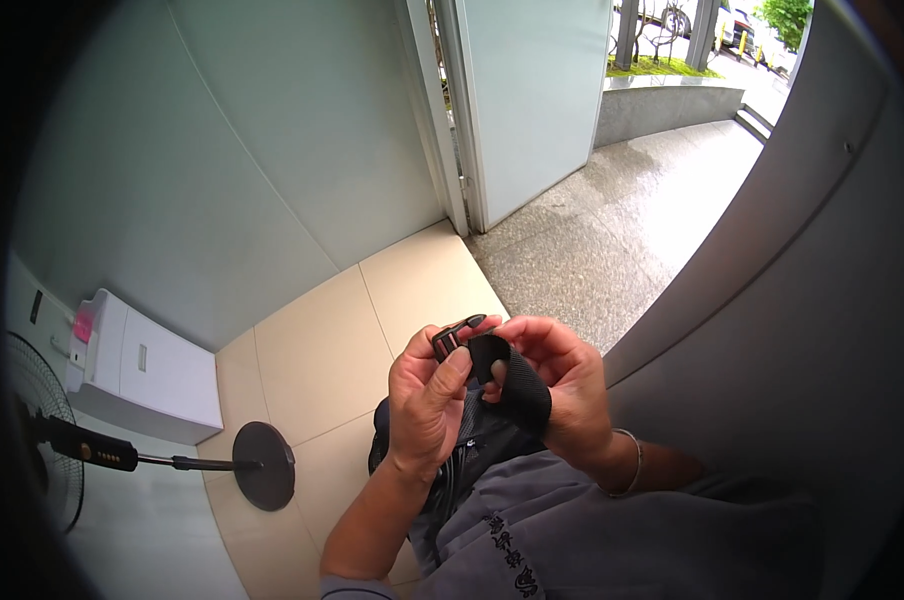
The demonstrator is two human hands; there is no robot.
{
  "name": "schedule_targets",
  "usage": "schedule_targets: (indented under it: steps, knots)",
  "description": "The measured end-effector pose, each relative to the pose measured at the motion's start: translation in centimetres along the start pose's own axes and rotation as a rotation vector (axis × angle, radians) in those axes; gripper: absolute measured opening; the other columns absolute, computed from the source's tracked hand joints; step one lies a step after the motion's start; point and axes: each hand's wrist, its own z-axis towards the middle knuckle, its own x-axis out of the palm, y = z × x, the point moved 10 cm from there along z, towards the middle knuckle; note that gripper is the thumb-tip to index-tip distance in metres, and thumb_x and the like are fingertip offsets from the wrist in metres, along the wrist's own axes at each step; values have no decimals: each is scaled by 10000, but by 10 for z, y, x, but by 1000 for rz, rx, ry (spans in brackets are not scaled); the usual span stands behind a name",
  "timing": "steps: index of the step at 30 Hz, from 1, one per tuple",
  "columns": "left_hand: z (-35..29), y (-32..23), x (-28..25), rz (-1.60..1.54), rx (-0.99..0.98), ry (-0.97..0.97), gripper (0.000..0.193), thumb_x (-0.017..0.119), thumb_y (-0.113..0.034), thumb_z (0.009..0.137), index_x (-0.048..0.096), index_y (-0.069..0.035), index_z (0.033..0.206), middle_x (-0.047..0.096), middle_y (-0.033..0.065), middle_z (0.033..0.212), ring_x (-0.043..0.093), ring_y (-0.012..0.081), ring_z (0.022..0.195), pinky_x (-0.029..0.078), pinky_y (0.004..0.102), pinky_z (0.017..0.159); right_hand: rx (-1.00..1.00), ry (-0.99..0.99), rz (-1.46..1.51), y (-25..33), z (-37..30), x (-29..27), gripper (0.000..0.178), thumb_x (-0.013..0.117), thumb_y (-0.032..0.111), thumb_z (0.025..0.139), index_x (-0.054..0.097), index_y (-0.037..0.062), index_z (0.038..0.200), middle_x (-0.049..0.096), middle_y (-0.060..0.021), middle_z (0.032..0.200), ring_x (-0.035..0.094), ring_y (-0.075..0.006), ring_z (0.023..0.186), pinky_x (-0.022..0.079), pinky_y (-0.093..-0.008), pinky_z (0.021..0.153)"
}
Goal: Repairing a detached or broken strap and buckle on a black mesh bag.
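My left hand (427, 395) is closed on a black plastic buckle (453, 342), with the thumb pressed across its lower part. A prong of the buckle sticks out toward the right. Joined to it is a wide black webbing strap (525, 393), which loops over and hangs down in front of my right hand (570, 385). The right fingers pinch the strap close to the buckle; some fingertips are hidden behind the webbing. Both hands are held together in front of my body. Below them lies a black bag or bundle of dark fabric (462, 455), partly covered by my arms.
A standing fan (87, 443) with a round dark base (264, 466) is at the left. Behind it sits a white cabinet (152, 365). A pale door (527, 100) stands ajar toward granite paving (572, 250). A grey curved panel (772, 300) rises at the right.
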Motion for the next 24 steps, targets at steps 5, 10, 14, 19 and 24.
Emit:
schedule_targets:
  steps: [5,10,14,19,24]
  knots:
    - [-7,3,9,72,-15,119,251,597,-117,776,492,24,956,522,171,1071,498,205,1025,390,327,883,-48,61,-72,1,-1,-2,237,605,45,766,507,-36,965,560,-53,874,540,-74,787,453,-198,713]
    - [-7,-10,14,255,129,187,281,642,-155,737,503,0,926,497,175,1110,470,222,1065,364,347,911,-19,69,-22,7,-3,2,207,606,28,759,514,-35,934,558,-48,868,538,-73,791,452,-208,713]
    - [-6,0,1,-50,-26,75,458,639,-222,734,421,-22,1084,482,180,1128,483,245,1048,357,375,916,-87,87,-26,10,-3,-2,200,606,18,755,512,-35,924,560,-49,851,541,-74,779,450,-207,705]
    - [-5,1,6,-148,-34,130,622,607,-255,756,280,-30,1235,489,176,1112,484,253,1042,361,373,912,-185,88,-135,28,-7,1,194,625,31,744,524,-28,899,568,-39,803,538,-70,738,443,-201,683]
    - [-6,6,9,-92,-51,94,627,617,-257,748,288,-22,1226,480,170,1110,485,253,1037,360,370,916,-229,26,-259,29,-8,-4,175,649,54,722,548,-7,851,568,-16,779,523,-59,694,428,-191,645]
